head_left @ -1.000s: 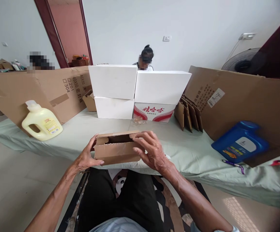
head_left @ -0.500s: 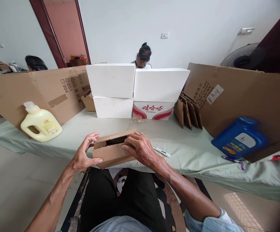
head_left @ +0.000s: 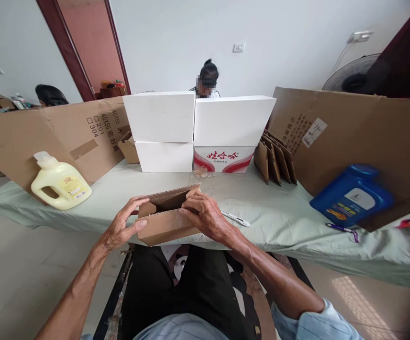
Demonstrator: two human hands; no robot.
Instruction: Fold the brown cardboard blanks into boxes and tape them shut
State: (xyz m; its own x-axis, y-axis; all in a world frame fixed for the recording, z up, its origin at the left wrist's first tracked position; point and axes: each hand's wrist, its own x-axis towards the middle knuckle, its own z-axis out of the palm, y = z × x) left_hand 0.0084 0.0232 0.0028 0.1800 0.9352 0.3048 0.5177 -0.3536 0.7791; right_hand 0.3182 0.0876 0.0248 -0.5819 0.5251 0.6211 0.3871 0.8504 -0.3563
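Observation:
A small brown cardboard box (head_left: 169, 226) rests at the table's near edge, its top gaping and its inside dark. My left hand (head_left: 123, 224) grips the left end, thumb on the near wall and fingers at the far side. At the right end, my right hand (head_left: 205, 212) is closed on the box's upper edge, fingers bent over the opening; some fingertips are hidden. Just right of that hand lies a white utility knife (head_left: 235, 217). Beyond the box is a scrap of clear crumpled plastic (head_left: 203, 174).
White boxes (head_left: 164, 118) are stacked at the back, beside several folded cardboard pieces (head_left: 276, 158). Large cardboard panels (head_left: 350, 141) flank the table. A cream jug (head_left: 61, 182) stands left; a blue bottle (head_left: 352, 196) and a purple pen (head_left: 341, 229) are right. A person (head_left: 208, 78) sits opposite.
The small box's opening has widened, with its far wall and flaps standing further apart. Both hands stay at its ends, the right fingers shifted slightly.

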